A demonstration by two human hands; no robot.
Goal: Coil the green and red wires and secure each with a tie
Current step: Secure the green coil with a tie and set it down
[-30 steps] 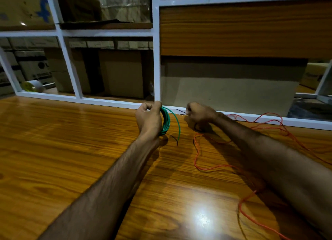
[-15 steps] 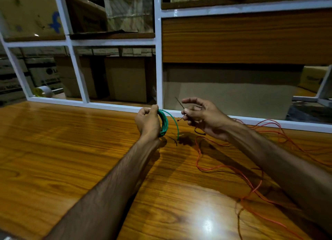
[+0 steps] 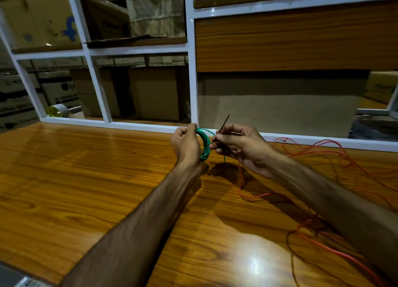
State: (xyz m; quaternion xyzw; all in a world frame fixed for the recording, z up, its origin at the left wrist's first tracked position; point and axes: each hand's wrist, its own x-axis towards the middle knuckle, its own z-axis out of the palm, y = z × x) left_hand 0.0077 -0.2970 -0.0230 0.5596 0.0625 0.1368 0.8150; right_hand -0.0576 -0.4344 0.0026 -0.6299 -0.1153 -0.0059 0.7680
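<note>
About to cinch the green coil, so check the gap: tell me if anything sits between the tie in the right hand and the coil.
Nothing visible blocks it. The right hand pinches the black tie right beside the green wire coil, which the left hand grips. The red wire lies loose off to the right.

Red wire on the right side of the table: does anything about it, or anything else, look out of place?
The red wire sprawls in loose, tangled loops across the table, not yet coiled. Otherwise nothing stands out: the left hand holds the green coil, the right hand pinches a thin dark tie.
</note>
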